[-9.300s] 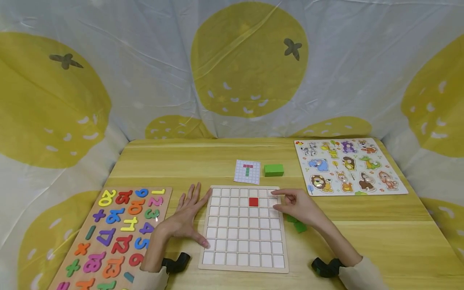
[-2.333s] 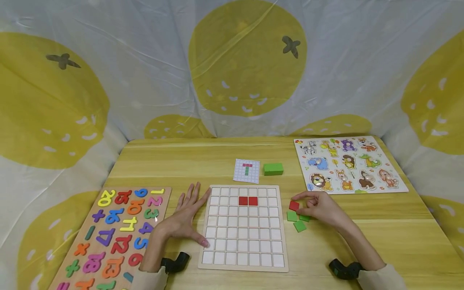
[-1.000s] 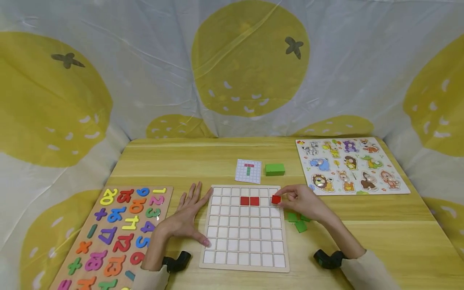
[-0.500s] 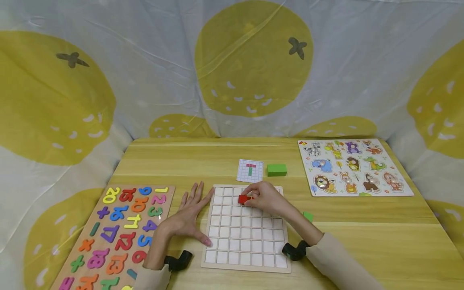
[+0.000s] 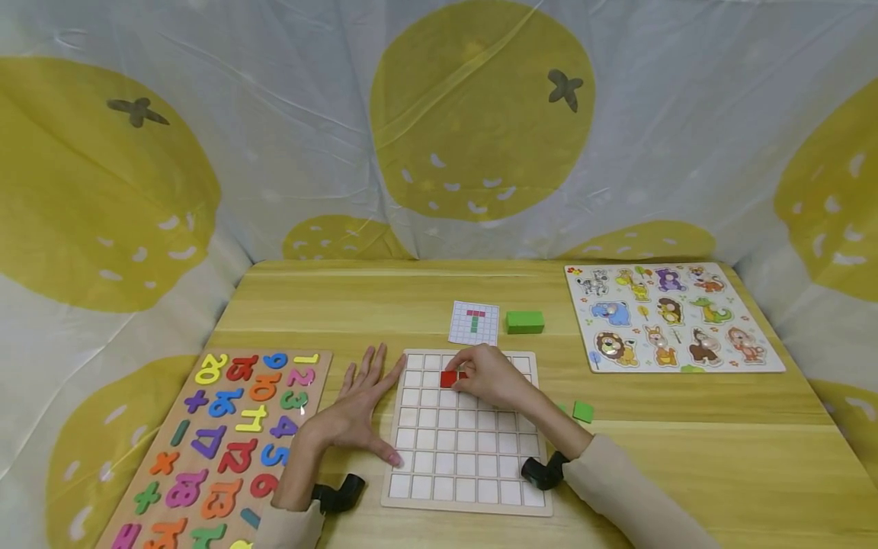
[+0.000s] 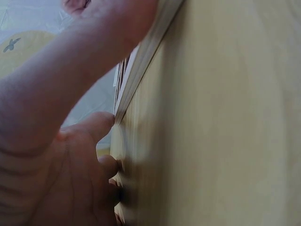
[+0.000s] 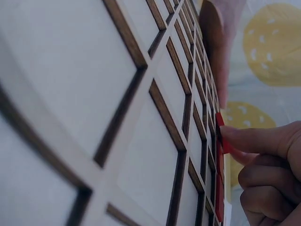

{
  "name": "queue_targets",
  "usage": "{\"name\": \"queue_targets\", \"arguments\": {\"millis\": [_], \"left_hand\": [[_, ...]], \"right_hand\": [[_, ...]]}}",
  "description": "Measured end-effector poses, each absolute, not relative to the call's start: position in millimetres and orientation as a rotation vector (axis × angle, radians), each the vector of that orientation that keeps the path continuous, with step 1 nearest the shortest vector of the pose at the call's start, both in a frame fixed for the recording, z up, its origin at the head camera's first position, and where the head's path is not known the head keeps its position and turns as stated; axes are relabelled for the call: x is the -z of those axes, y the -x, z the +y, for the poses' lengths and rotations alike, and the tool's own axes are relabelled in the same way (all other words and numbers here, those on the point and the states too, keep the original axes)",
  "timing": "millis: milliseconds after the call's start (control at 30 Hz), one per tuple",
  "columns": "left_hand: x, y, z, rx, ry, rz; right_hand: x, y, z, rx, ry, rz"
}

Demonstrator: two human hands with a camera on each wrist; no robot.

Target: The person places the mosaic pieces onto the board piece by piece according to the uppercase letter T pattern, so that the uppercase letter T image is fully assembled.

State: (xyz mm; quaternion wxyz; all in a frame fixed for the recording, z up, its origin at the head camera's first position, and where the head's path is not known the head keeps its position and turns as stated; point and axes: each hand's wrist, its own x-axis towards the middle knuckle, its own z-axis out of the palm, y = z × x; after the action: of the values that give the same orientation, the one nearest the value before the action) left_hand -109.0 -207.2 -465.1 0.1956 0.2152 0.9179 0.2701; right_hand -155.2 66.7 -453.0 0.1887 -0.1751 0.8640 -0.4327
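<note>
In the head view, my right hand [image 5: 490, 374] pinches a square red tile [image 5: 448, 379] between thumb and index finger, in the second row of the wooden grid board [image 5: 466, 508]. In the right wrist view the thumb presses against the red tile [image 7: 220, 120], and more red [image 7: 219, 197] shows lower along the same line. Behind my fingers a sliver of another red tile [image 5: 463, 375] is visible, the rest hidden. My left hand [image 5: 353, 412] lies spread at the board's left side, index fingertip at its upper edge and thumb on its lower left frame.
A card with a red-and-green T pattern [image 5: 474, 323] and a green block stack [image 5: 524, 322] lie beyond the board. Loose green tiles [image 5: 583, 412] sit to its right, partly behind my forearm. A number puzzle [image 5: 226, 427] is at left, an animal puzzle [image 5: 675, 316] at far right.
My right hand picked up a red tile right of the board and carried it left, to beside the two placed red tiles. Earlier, only one red tile was on the board. The left hand stayed put.
</note>
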Motion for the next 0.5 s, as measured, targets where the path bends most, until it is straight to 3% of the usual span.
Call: {"name": "queue_targets", "arguments": {"millis": [500], "left_hand": [[465.1,109.1,-206.8,-0.767,-0.597,2.564]], "right_hand": [[454.9,153.5,65.7,1.186,0.494,2.513]]}}
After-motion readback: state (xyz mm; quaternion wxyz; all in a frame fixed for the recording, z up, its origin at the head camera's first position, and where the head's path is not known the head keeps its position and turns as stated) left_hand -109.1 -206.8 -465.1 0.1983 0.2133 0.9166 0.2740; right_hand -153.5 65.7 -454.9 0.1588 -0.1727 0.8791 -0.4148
